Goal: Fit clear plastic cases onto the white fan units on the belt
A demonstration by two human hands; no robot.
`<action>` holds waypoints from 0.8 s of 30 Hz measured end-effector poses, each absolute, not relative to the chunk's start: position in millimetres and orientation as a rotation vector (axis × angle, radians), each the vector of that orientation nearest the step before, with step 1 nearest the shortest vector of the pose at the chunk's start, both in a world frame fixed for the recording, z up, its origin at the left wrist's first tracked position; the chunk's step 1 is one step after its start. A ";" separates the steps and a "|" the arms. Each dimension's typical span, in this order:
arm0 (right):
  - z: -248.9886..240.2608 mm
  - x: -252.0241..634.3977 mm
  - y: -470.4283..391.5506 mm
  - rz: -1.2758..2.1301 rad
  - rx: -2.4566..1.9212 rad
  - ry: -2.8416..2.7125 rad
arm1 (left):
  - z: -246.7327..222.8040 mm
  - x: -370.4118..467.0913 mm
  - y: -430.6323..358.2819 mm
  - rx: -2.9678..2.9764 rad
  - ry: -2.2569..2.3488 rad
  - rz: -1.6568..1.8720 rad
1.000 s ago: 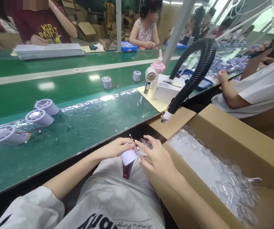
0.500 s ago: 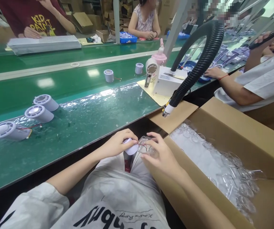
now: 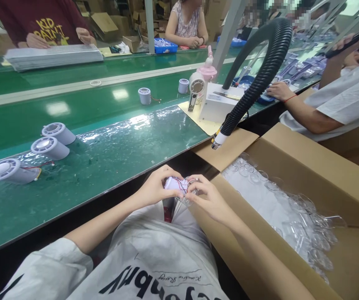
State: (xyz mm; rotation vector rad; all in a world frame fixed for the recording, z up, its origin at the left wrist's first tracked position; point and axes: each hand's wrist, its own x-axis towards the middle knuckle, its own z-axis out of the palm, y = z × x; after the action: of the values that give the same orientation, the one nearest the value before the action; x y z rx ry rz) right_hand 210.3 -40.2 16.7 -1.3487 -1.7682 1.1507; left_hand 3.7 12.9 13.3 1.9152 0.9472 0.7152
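Over my lap, my left hand point(image 3: 154, 186) is wrapped round a lavender cylindrical fan housing point(image 3: 173, 183), with thin red and black wires running across it. My right hand point(image 3: 210, 195) pinches a clear plastic cover point(image 3: 187, 201) against the housing's right end; the fingers partly hide where the two meet, so I cannot tell how far they fit together. Left of my hands, several similar fan housings point(image 3: 51, 148) lie tilted on the green bench, one trailing a wire with a white plug. Two more housings point(image 3: 144, 96) stand upright farther back.
An open cardboard box point(image 3: 315, 156) with several clear plastic parts point(image 3: 307, 233) is at my right. A black ribbed hose point(image 3: 260, 79) arches from a white box-shaped device point(image 3: 218, 104), beside a handheld fan point(image 3: 196, 89). Co-workers sit across the belt and to the right.
The clear cover and the lavender housing have come together between my hands. The housing has turned so its wires show on top. Across the belt, a person's raised hand has come down to the paper stack.
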 end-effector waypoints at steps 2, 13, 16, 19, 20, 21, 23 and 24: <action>17.3 206.8 -41.6 1.108 -1.407 -1.710 | 9.2 3.7 11.5 1.919 0.933 0.753; 7.6 210.4 -37.0 1.226 -1.230 -1.386 | 0.2 -4.8 15.0 2.100 0.756 0.597; 7.2 214.6 -34.5 1.313 -1.192 -1.226 | 0.3 -4.5 12.9 1.970 0.674 0.528; 6.8 219.4 -35.1 1.408 -1.131 -1.150 | 1.4 -1.4 8.8 1.677 0.659 0.540; 7.1 220.8 -36.5 1.402 -1.109 -1.216 | 2.0 -0.2 7.2 1.572 0.672 0.553; 7.6 222.1 -38.4 1.358 -1.094 -1.329 | 2.6 0.9 5.6 1.473 0.687 0.570; 9.1 223.8 -43.4 1.187 -1.090 -1.606 | 4.1 2.2 2.6 1.303 0.703 0.588; 9.8 224.5 -46.1 1.088 -1.101 -1.717 | 4.9 2.3 1.4 1.240 0.704 0.584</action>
State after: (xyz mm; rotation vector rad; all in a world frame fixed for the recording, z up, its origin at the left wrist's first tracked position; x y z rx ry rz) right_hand 224.5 -46.1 9.8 -1.1011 -1.7170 1.0879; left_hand 2.3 1.4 4.9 1.2401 0.7038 0.5840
